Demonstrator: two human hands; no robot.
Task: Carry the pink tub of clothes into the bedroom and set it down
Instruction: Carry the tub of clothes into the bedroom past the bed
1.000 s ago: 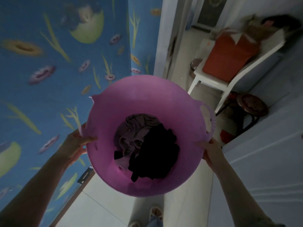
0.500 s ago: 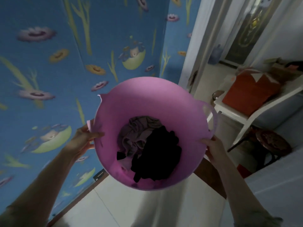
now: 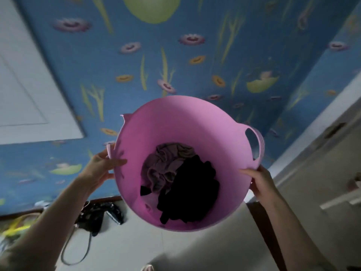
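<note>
I hold a round pink tub (image 3: pixel 175 122) in the air in front of me, above the floor. Inside lie crumpled clothes: a mauve garment (image 3: pixel 166 165) and a black one (image 3: pixel 191 190). My left hand (image 3: pixel 101 169) grips the tub's left rim, where the handle looks broken off. My right hand (image 3: pixel 259 182) grips the right rim just below the intact loop handle (image 3: pixel 257 143).
A blue wall with flower wallpaper (image 3: pixel 175 65) fills the view ahead. A white panelled door (image 3: pixel 25 98) is at the left. Black items and cables (image 3: pixel 101 214) lie on the floor by the skirting at lower left. A white door frame (image 3: pixel 312 133) runs along the right.
The view has swung left: the doorway, white chair and red box on the right have left the view, and the white door and floor clutter appeared. Both hands keep their grip on the tub.
</note>
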